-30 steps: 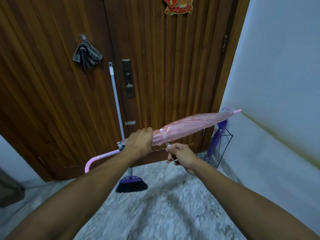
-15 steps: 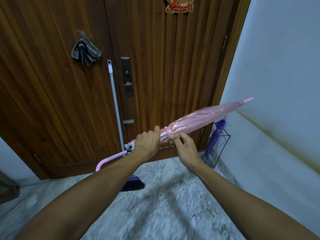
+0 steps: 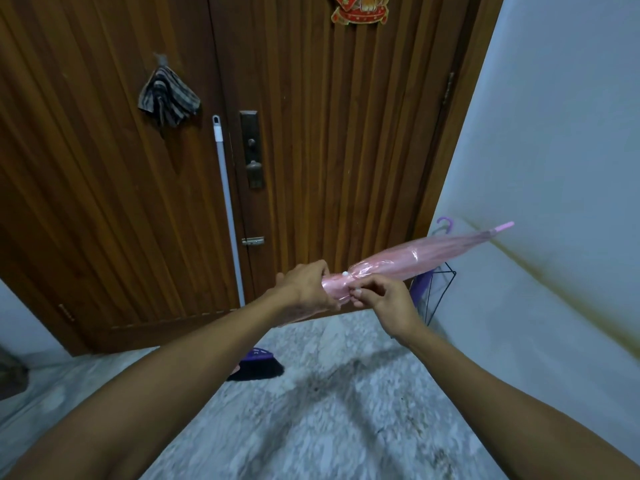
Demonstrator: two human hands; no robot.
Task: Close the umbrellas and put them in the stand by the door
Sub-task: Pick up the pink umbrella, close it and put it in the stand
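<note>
A closed pink umbrella [image 3: 415,258] lies slanted across the middle, its tip up to the right near the wall. My left hand [image 3: 304,289] is wrapped around its lower canopy. My right hand [image 3: 384,299] pinches the strap on the canopy beside a small white snap. The umbrella's handle is hidden behind my left arm. A black wire stand [image 3: 437,292] sits in the corner by the door, with a purple umbrella [image 3: 420,282] upright in it; its hook handle [image 3: 445,223] pokes up behind the pink canopy.
A broom leans on the wooden door [image 3: 311,133], its white pole [image 3: 227,209] upright and its purple head [image 3: 256,365] on the marble floor. A striped cloth [image 3: 168,98] hangs on the door. The white wall [image 3: 554,168] runs along the right.
The pink umbrella slid along, so its handle is now hidden behind my left arm. My right hand came up from below the canopy and now pinches the strap.
</note>
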